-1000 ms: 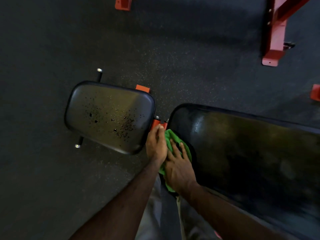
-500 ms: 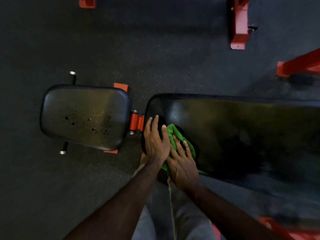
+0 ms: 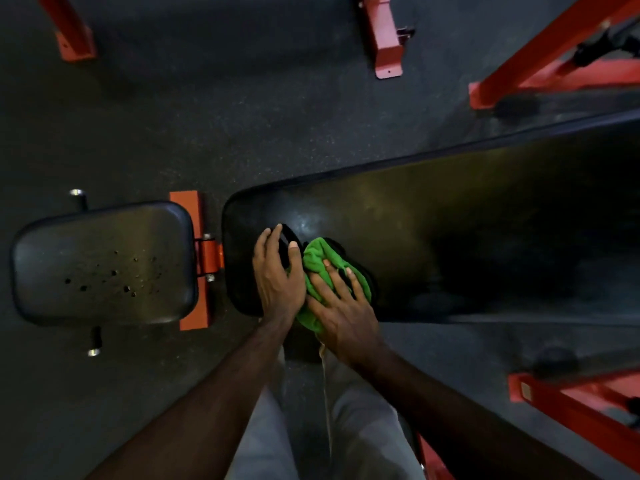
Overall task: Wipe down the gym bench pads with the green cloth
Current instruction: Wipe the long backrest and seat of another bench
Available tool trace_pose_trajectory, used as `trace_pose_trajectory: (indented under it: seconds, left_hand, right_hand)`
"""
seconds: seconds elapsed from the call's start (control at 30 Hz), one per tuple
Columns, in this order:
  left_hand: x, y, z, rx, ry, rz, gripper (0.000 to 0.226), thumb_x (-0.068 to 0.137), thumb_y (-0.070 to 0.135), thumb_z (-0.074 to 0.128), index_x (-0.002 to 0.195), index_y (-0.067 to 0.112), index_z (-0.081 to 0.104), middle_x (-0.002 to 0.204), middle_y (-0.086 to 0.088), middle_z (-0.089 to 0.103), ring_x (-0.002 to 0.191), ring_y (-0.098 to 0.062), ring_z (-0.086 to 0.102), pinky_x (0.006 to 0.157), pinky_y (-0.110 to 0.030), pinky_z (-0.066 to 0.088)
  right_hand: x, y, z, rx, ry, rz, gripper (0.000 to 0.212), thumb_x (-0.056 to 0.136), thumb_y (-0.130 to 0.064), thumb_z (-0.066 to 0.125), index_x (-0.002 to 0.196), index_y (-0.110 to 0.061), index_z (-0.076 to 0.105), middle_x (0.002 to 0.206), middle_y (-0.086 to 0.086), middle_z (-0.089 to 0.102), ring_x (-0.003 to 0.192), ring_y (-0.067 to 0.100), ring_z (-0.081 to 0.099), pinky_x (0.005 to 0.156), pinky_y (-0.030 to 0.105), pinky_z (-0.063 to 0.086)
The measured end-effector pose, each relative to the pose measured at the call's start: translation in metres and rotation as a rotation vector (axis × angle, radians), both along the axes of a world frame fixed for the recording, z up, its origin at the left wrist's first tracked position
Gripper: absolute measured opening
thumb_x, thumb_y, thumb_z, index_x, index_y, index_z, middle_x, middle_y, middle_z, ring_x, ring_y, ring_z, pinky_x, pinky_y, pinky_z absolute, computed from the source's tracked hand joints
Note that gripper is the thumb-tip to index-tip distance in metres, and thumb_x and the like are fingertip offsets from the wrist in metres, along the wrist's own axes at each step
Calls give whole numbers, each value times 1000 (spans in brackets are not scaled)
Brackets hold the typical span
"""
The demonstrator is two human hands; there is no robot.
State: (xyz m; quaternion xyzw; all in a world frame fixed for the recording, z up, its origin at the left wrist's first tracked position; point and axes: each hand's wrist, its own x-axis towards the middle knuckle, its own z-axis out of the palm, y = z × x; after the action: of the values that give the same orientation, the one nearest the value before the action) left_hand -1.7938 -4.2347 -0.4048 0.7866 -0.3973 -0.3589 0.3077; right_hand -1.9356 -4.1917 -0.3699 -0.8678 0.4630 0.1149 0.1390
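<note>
- Backrest pad [image 3: 433, 230], long and black, runs away to the right of both hands; a faint sheen shows just beyond the fingertips, but whether the far stretch has been wiped I cannot tell, as it falls into shadow.
- Seat pad [image 3: 104, 261] lies well to the left of the hands, across the orange hinge bracket [image 3: 207, 254]; dark specks still dot its surface, so it looks unwiped and is probably the larger share of what remains.
- Right hand [image 3: 341, 306] presses flat on the cloth, fingers spread and nearly straight, holding it down rather than clutching it.
- Left hand [image 3: 277, 271] rests just beside the right, touching it, fingers extended onto the bare pad and thumb against the cloth's edge; it grips nothing.
- Green cloth [image 3: 317, 261] sits bunched under the right palm on the near end of the backrest, partly spilling over the pad's near edge.
- Judgement: the wiping seems to be at an early stage, working this one corner.
</note>
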Motion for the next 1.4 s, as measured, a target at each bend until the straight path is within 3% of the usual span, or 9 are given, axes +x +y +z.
trace_pose_trajectory:
  seconds: [0.27,0.47,0.73,1.0,1.2,1.3,1.4]
  left_hand:
    - [-52,-17,31,-105,-54,-198,51,102,40,47,151,23,50,162,-1,35,148,-18,32,120,-46,33]
    - [-99,-27,52,-196,-49,-345,51,104,38,48,152,23,49,164,-1,33,150,-20,31,121,-49,32]
    - [-155,-40,79,-302,-1,-461,50,103,33,51,151,20,50,164,-3,34,152,-23,31,120,-54,31]
    - [-210,-52,108,-436,78,-530,46,102,26,55,147,15,55,160,-4,40,149,-22,36,118,-51,34]
    - [-249,-61,123,-503,105,-602,47,103,28,52,147,13,55,161,-5,40,150,-22,36,119,-49,34]
    - [-258,-68,122,-478,69,-608,51,103,36,48,150,16,52,163,-4,38,152,-24,33,120,-51,32]
    - [-260,-66,115,-462,-22,-630,56,102,37,47,154,18,46,167,-3,32,155,-24,26,122,-49,28]
  right_hand:
    - [-47,8,23,-43,-1,-188,82,80,-52,81,150,-31,45,157,4,47,148,31,41,120,55,27]
    - [-97,9,46,-114,-25,-260,87,79,-56,80,154,-33,40,162,2,35,154,30,24,125,52,13]
    - [-159,6,78,-219,-34,-295,85,80,-62,63,155,-32,38,162,3,31,155,31,20,125,50,3]
    - [-216,6,96,-299,-37,-366,85,86,-71,63,157,-34,33,164,2,27,157,30,17,127,51,6]
    - [-263,-2,117,-416,-59,-425,81,89,-78,54,156,-36,36,160,1,37,157,28,21,128,49,10]
    - [-288,-13,135,-506,-84,-502,77,87,-78,58,151,-36,50,154,3,51,151,31,36,124,52,23]
    - [-316,-24,155,-603,-93,-614,73,82,-72,66,143,-33,62,151,5,56,147,33,42,121,54,26]
